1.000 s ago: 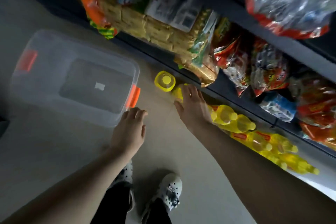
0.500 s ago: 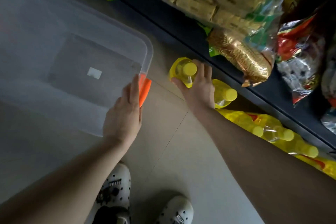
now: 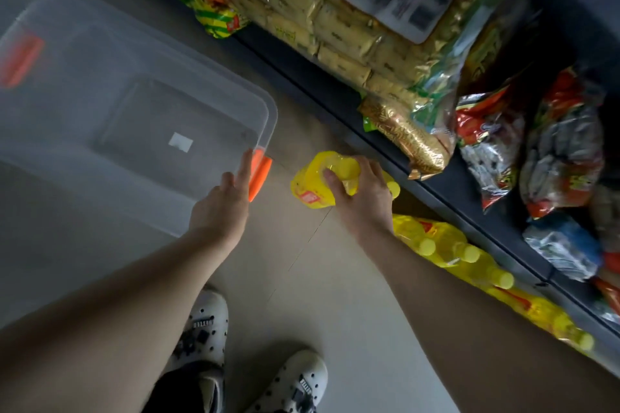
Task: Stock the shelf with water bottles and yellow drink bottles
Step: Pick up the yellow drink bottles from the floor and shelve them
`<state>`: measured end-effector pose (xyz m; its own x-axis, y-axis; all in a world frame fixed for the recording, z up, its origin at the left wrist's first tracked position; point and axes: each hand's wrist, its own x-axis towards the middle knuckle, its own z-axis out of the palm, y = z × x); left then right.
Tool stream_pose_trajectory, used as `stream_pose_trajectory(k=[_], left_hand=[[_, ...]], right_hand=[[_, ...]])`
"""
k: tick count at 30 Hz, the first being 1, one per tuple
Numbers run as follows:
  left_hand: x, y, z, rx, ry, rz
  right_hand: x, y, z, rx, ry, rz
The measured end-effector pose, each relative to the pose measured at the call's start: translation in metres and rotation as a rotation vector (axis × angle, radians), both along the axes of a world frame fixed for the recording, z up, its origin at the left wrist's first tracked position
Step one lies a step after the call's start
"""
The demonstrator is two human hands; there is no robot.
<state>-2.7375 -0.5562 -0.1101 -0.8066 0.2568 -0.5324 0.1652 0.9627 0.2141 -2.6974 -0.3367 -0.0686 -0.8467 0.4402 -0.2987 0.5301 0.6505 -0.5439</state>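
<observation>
Now your clear storage bin (image 3: 100,104) sits on the floor just left of the yellow drink bottle (image 3: 318,184). Your right hand (image 3: 364,198) grasps that tilted bottle near its neck; your left hand (image 3: 223,208), fingers straight, touches the bin's orange latch (image 3: 261,174).

I see a clear bin (image 3: 141,117) on the floor (image 3: 335,295) with orange latches (image 3: 260,174) — white clogs (image 3: 204,329) below it. Snack bags (image 3: 335,20) crowd the dark upper ledge (image 3: 302,67) — gold, red, green.
</observation>
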Motion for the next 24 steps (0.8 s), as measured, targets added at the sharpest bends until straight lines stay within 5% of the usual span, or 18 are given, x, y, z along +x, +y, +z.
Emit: stream_pose_trajectory(k=[3, 10, 17, 24], left_hand=[[-0.01, -0.013, 0.039, -0.151, -0.202, -0.09], [0.018, -0.041, 0.206, -0.379, -0.299, -0.512], [0.025, -0.027, 0.415, -0.236, -0.351, -0.548], [0.008, 0.03, 0.598, 0.157, -0.185, -0.529]], right_hand=[[0.023, -0.001, 0.064, -0.03, -0.009, 0.033], [0.051, 0.016, 0.257, -0.003, -0.082, 0.133], [0.073, 0.028, 0.496, 0.092, 0.066, 0.109], [0.089, 0.024, 0.704, 0.113, 0.314, 0.089]])
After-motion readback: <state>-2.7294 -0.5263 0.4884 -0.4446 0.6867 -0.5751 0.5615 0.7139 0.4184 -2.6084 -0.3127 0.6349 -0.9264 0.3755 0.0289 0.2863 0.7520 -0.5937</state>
